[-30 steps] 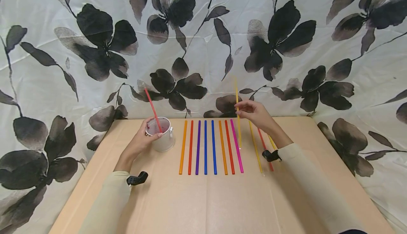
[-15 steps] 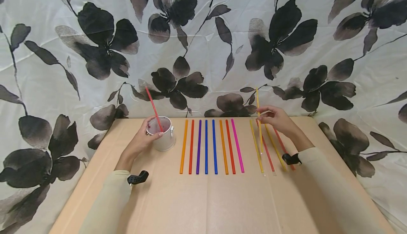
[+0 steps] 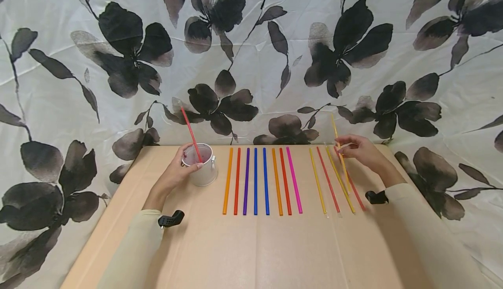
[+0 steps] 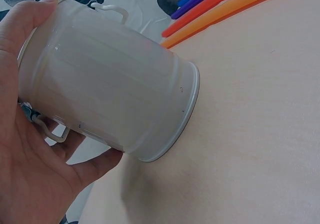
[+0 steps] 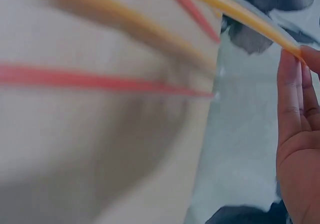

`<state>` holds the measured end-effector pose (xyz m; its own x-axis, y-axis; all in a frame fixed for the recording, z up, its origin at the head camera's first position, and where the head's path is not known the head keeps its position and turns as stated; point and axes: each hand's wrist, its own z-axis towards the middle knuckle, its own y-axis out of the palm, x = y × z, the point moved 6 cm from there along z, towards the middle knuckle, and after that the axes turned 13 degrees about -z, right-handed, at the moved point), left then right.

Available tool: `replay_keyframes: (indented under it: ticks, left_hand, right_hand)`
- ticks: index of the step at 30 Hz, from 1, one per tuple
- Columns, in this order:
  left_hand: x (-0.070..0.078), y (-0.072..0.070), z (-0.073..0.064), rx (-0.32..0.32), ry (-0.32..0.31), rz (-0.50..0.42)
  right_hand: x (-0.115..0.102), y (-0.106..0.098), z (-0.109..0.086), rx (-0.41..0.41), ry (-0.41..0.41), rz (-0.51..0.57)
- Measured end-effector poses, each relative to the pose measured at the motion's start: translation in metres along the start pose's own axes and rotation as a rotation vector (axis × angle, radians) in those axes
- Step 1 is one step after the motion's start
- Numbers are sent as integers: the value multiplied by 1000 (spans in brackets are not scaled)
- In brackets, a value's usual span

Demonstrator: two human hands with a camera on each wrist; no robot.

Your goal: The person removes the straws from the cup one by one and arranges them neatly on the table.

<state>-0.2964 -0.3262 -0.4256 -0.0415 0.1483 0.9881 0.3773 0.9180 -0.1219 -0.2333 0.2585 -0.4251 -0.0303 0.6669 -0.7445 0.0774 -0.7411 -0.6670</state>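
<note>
In the head view my left hand grips a small white pail, thumb at the rim and fingers around its side. A red straw leans out of the pail. The left wrist view shows the pail with small side handles and its base at the table. My right hand pinches a yellow straw between thumb and fingertips, tilted above the table's right side. In the right wrist view clear film seems to lie along this straw. Beneath it lie wrapped-looking yellow and red straws.
Several straws lie in a spaced row mid-table: orange, red, purple, blue and pink among them. A floral cloth hangs behind the table's back edge.
My right hand has carried the yellow straw rightward, from beside the pink straw to above the right-hand group. My left hand and the pail have stayed in place.
</note>
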Motion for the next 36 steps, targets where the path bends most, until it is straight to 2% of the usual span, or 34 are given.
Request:
replay_keyframes:
  ticks: [6, 10, 14, 19, 24, 27, 31, 36]
  left_hand:
    - [5, 3, -2, 2, -1, -6]
    - [4, 3, 0, 5, 6, -10]
    - [2, 3, 1, 8, 12, -10]
    - [2, 3, 2, 13, 13, -8]
    - [2, 4, 3, 19, 13, -5]
    - [2, 5, 3, 24, 4, -6]
    - [2, 5, 3, 30, -7, 2]
    - [2, 6, 3, 30, -6, 7]
  right_hand:
    - [26, -13, -7, -25, 24, -20]
    - [35, -21, -9, -35, 28, -29]
    - [44, -25, -9, -48, 54, -81]
    - [56, -23, -8, -83, 72, -128]
    - [68, -16, -5, -168, 109, -148]
    - [74, -13, -1, -202, 96, -198]
    - [79, -11, 3, -206, 89, -268]
    - [79, -9, 3, -215, 123, -294]
